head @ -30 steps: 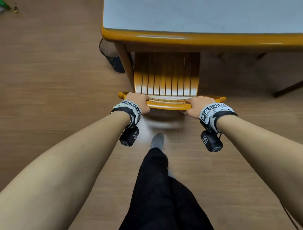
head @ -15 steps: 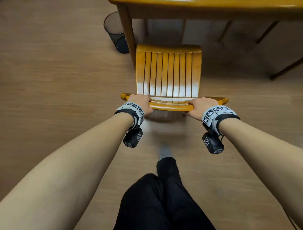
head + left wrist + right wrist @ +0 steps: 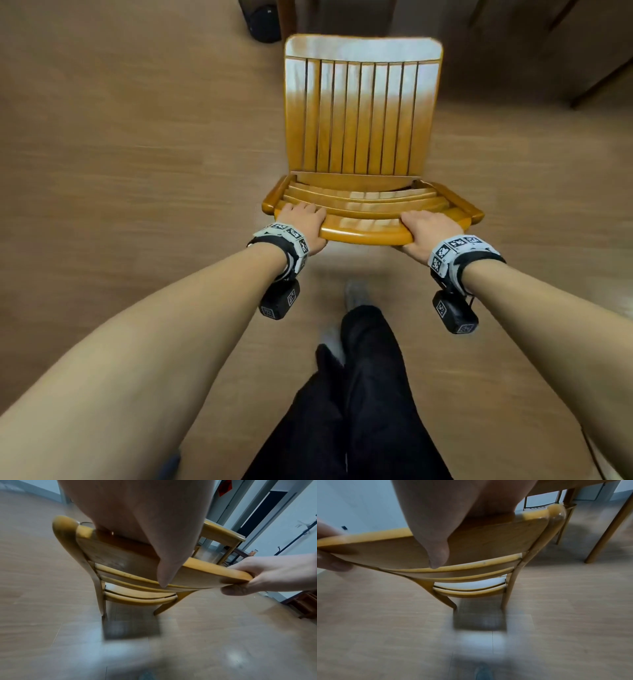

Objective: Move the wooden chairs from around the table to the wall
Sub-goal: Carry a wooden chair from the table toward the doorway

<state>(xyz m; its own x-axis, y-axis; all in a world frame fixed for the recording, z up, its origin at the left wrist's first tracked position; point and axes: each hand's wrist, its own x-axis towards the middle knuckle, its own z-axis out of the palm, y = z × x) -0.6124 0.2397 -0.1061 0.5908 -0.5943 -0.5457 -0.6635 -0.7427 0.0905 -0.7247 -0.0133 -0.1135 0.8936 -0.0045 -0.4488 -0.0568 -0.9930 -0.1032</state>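
Observation:
A wooden chair (image 3: 359, 120) with a slatted seat stands on the floor in front of me, its backrest towards me. My left hand (image 3: 303, 222) grips the left part of the backrest's top rail (image 3: 366, 231), fingers over the front and thumb behind. My right hand (image 3: 424, 228) grips the right part of the same rail. In the left wrist view my left hand (image 3: 145, 536) wraps the top rail (image 3: 214, 573), with my right hand (image 3: 267, 574) pinching its far end. The right wrist view shows my right hand (image 3: 440, 534) on the chair's rail (image 3: 488, 539).
The table's leg (image 3: 286, 17) and a black wire bin (image 3: 262, 20) sit at the top edge, just beyond the chair. The table (image 3: 223, 534) stands behind the chair, with walls and a dark doorway (image 3: 262, 511) further back. My legs in black trousers (image 3: 352, 394) are directly behind the chair.
The chair has come out from under the table towards me; its whole seat now shows and the table top has left the head view. Both hands have kept their grip on the rail.

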